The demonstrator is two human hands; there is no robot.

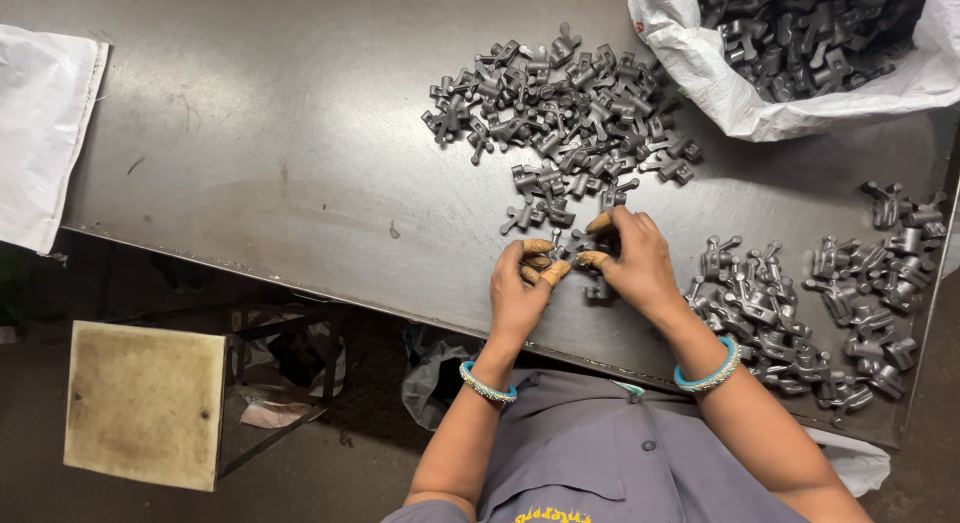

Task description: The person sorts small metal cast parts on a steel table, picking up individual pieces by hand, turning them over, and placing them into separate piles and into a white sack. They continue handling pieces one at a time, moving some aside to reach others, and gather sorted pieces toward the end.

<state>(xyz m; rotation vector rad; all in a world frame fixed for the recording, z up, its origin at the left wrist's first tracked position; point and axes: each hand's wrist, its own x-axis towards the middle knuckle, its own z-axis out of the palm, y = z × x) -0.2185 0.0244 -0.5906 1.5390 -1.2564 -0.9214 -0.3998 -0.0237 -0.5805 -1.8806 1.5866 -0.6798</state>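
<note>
Both your left hand (518,288) and right hand (632,258) pinch one metal part (578,246) at the bench's near edge; it's likely rigid, heavy, knobbly — grip its arms.

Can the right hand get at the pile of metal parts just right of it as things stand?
Probably yes: the right hand sits beside that pile with bare table between, though it holds a part now.

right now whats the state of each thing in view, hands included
left hand: fingers pinched on a small metal part, fingertips taped
right hand: fingers gripping the same cluster of parts, fingertips taped
big pile of grey metal parts: loose heap on the table
right-side parts: grouped by the table's right edge
white sack: open, holding more parts
stool: unoccupied beside the table
</note>
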